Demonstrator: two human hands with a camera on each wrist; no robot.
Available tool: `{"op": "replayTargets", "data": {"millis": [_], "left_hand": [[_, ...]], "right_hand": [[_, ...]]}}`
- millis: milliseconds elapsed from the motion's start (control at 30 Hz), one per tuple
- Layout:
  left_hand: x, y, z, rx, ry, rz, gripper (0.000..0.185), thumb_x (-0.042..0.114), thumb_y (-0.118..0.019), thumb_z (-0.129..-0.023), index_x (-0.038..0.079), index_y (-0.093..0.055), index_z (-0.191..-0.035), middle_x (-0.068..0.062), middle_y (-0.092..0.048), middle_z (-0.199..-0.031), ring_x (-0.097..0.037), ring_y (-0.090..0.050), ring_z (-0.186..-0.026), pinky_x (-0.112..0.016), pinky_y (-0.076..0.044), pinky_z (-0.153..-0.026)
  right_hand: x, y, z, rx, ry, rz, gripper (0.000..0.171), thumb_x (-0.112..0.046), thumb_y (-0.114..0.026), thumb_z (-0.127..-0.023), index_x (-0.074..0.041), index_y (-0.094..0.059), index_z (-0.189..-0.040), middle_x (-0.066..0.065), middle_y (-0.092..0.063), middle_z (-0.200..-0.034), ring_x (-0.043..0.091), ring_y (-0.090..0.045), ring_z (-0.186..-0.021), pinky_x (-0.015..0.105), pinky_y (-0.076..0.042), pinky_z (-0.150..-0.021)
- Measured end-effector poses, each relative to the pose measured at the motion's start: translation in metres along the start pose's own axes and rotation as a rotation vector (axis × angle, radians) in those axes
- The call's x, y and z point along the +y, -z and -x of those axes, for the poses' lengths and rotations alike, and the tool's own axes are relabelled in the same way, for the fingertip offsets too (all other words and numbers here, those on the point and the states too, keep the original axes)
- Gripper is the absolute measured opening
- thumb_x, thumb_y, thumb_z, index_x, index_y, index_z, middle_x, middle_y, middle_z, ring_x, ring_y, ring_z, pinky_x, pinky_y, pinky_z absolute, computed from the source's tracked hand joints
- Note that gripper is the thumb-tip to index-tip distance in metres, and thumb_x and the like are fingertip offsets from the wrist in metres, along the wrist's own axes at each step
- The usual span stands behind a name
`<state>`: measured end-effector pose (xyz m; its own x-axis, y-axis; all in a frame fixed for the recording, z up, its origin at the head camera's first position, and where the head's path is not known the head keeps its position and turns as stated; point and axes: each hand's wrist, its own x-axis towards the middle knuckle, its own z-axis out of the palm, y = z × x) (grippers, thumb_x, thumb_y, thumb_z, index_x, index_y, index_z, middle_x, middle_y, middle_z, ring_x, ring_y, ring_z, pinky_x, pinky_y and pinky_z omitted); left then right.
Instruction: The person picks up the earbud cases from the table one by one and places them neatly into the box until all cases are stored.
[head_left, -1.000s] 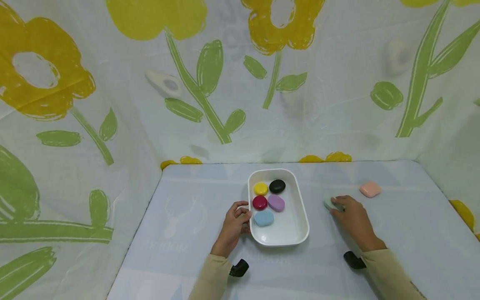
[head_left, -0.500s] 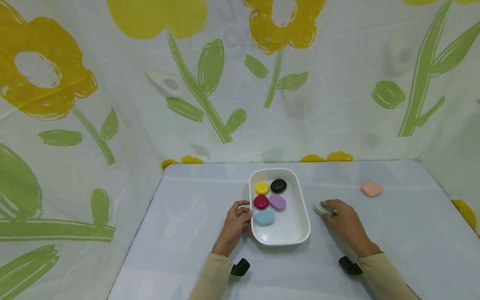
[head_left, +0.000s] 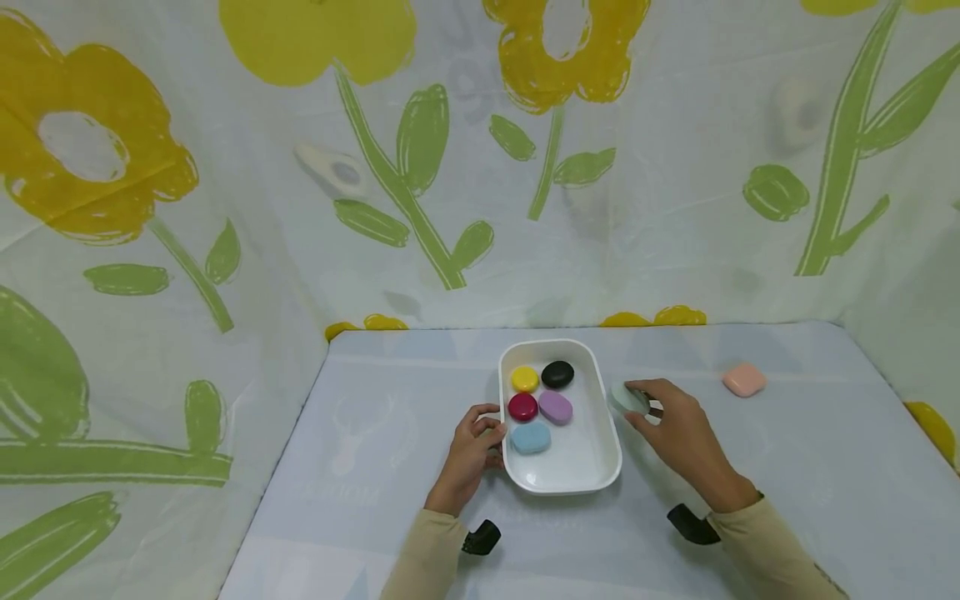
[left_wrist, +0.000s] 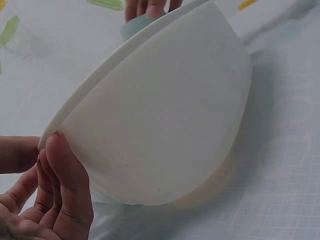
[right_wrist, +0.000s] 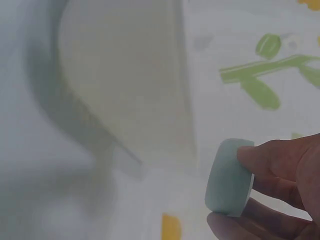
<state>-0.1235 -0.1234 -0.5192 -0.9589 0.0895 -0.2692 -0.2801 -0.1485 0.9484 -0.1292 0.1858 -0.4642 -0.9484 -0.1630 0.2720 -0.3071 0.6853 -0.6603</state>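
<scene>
A white rectangular tray (head_left: 585, 454) stands on the table in the head view, holding several smooth rounded soap bars: yellow (head_left: 524, 379), black (head_left: 557, 374), red (head_left: 522, 407), purple (head_left: 556, 407) and light blue (head_left: 531, 437). My left hand (head_left: 467, 454) pinches its left rim between thumb and fingers, as the left wrist view shows close up. Just outside the right rim, my right hand (head_left: 688, 433) holds a pale green soap bar (right_wrist: 229, 177) between thumb and fingertips. It overlaps that rim in the head view.
A pink soap bar (head_left: 745, 379) lies on the table at the back right. The pale table (head_left: 375, 467) ends at a flower-printed cloth (head_left: 675, 208) behind and at both sides. A black wrist piece (head_left: 482, 537) hangs by each sleeve.
My right hand has carried the pale green soap bar leftward and slightly toward the back, up to the tray's right rim. My left hand and the tray stay put.
</scene>
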Motion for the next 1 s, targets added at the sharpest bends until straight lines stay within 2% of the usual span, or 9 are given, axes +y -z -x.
{"op": "replayTargets", "data": {"millis": [167, 367, 533, 833, 1000], "left_hand": [[-0.001, 0.0, -0.001, -0.003, -0.005, 0.001, 0.04, 0.009, -0.061, -0.107, 0.0, -0.047, -0.143, -0.007, -0.061, -0.106, -0.014, -0.056, -0.072, -0.023, -0.054, -0.055], [-0.001, 0.0, -0.001, 0.0, -0.003, -0.002, 0.039, 0.008, -0.061, -0.106, 0.0, -0.048, -0.142, -0.007, -0.061, -0.105, -0.014, -0.056, -0.071, -0.023, -0.054, -0.055], [-0.003, 0.001, -0.001, 0.001, -0.005, -0.001, 0.039, 0.007, -0.061, -0.106, 0.001, -0.049, -0.142, -0.006, -0.061, -0.104, -0.014, -0.056, -0.071, -0.023, -0.054, -0.055], [-0.004, 0.001, -0.002, -0.004, -0.01, 0.006, 0.038, 0.008, -0.061, -0.106, 0.0, -0.048, -0.142, -0.005, -0.061, -0.103, -0.014, -0.056, -0.07, -0.023, -0.054, -0.054], [-0.002, 0.001, -0.002, -0.004, -0.009, 0.01, 0.039, 0.008, -0.061, -0.106, 0.0, -0.048, -0.142, -0.006, -0.061, -0.104, -0.013, -0.056, -0.071, -0.023, -0.053, -0.054]], "right_hand": [[-0.016, -0.004, -0.004, -0.044, 0.018, -0.038, 0.046, 0.006, -0.082, -0.087, 0.006, -0.066, -0.13, 0.022, -0.068, -0.126, 0.039, -0.067, -0.11, 0.052, -0.062, -0.088], [-0.029, -0.013, -0.009, -0.128, 0.011, -0.018, 0.045, 0.002, -0.083, -0.088, 0.003, -0.067, -0.129, 0.019, -0.069, -0.124, 0.035, -0.068, -0.109, 0.051, -0.062, -0.089], [-0.032, -0.023, -0.01, -0.202, -0.009, 0.005, 0.043, 0.0, -0.084, -0.088, 0.0, -0.068, -0.129, 0.016, -0.07, -0.124, 0.033, -0.07, -0.106, 0.049, -0.063, -0.089], [-0.035, -0.035, -0.01, -0.27, 0.042, 0.022, 0.04, 0.002, -0.085, -0.085, -0.001, -0.071, -0.123, 0.014, -0.072, -0.122, 0.027, -0.069, -0.1, 0.048, -0.062, -0.088], [-0.039, -0.04, -0.01, -0.317, -0.001, 0.031, 0.041, 0.002, -0.084, -0.086, -0.002, -0.071, -0.125, 0.013, -0.071, -0.124, 0.027, -0.068, -0.103, 0.05, -0.061, -0.092]]}}
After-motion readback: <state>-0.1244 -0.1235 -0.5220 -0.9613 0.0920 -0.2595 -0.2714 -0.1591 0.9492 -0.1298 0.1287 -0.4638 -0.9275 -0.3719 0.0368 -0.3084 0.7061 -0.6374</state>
